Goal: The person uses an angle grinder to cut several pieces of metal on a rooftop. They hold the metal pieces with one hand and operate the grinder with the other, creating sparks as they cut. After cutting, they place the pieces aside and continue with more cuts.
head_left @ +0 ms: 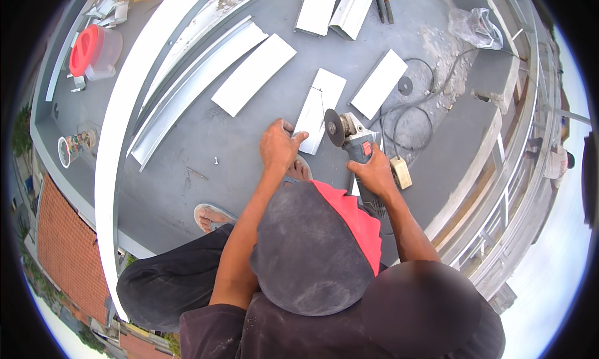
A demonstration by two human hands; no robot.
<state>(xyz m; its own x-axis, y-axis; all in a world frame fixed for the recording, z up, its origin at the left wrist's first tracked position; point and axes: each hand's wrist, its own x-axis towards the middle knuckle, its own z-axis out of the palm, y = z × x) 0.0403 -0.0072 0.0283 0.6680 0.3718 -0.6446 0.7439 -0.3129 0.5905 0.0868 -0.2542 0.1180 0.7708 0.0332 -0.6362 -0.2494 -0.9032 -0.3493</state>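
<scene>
My right hand (373, 169) is wrapped round the body of a grey angle grinder (357, 148) with a red switch. Its dark cutting disc (334, 127) stands beside a short white metal profile (321, 108), close to its right edge; I cannot tell whether they touch. A thin dark line crosses the profile's upper part. At the lower left edge of that piece, my left hand (280, 145) is closed, thumb and fingers gripping it. A sandalled foot (299, 170) is at the profile's near end. My cap hides part of the area below.
Other white profile pieces (254, 75) lie around, with a long curved white beam (113, 140) along the left. The power cord (430, 118) loops at right, near a pale socket block (400, 172) and a loose disc (405, 85). A red-lidded tub (93, 52) stands far left.
</scene>
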